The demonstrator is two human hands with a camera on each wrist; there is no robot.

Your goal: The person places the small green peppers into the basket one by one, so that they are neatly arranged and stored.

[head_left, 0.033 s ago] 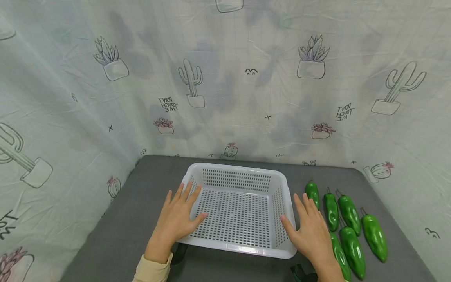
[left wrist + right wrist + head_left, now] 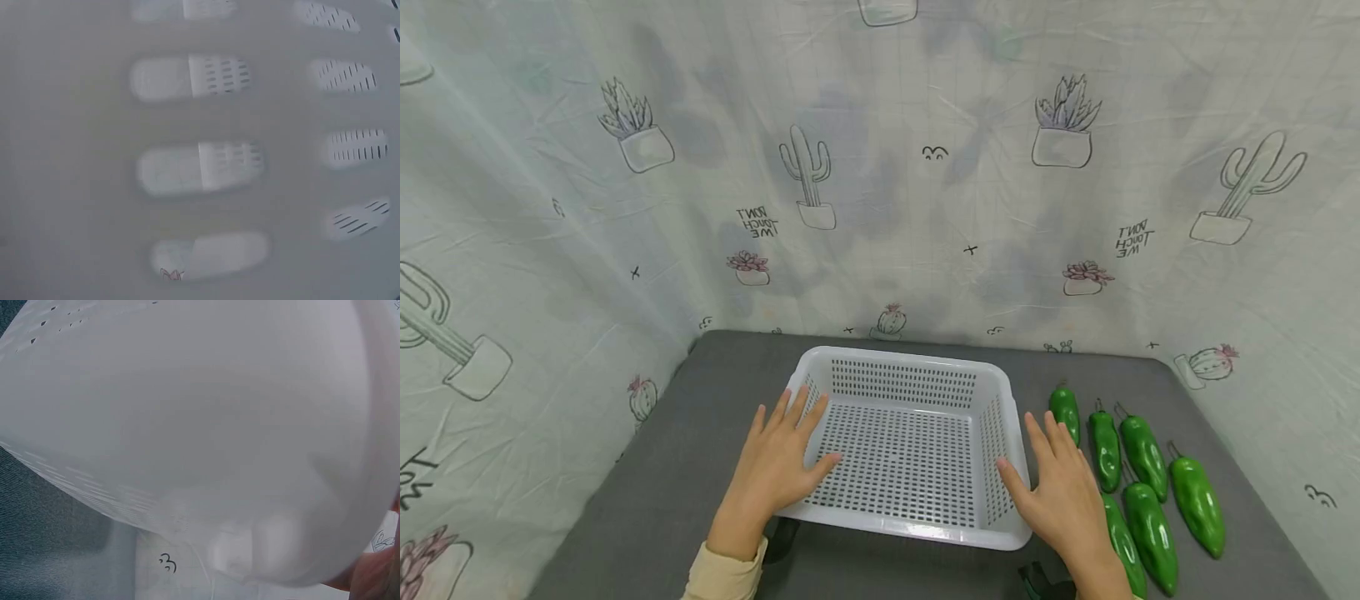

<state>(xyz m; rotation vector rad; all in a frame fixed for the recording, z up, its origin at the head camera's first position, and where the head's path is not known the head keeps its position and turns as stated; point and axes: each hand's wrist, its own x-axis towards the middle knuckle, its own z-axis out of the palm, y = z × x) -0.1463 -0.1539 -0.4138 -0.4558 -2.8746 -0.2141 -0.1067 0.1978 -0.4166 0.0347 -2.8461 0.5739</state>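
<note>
A white plastic basket (image 2: 904, 527) with a slotted floor and walls sits on the grey table, nothing inside it. My left hand (image 2: 778, 467) lies along its left side, fingers spread and straight, thumb reaching over the inside. At the right rim is my right hand (image 2: 1062, 496), also with extended fingers and the thumb apart, its thumb tip overlapping the basket wall. Up close, the basket wall (image 2: 287, 125) with its long openings fills the left wrist view. A rounded basket corner (image 2: 237, 412) takes up most of the right wrist view, with skin of the hand (image 2: 372, 575) at the lower right.
Several green peppers (image 2: 1197, 504) lie on the right of the grey table (image 2: 647, 492), some close to the right hand. A pale curtain (image 2: 880, 192) printed with cacti hangs behind and on both sides. Dark objects (image 2: 1037, 581) show beneath the wrists.
</note>
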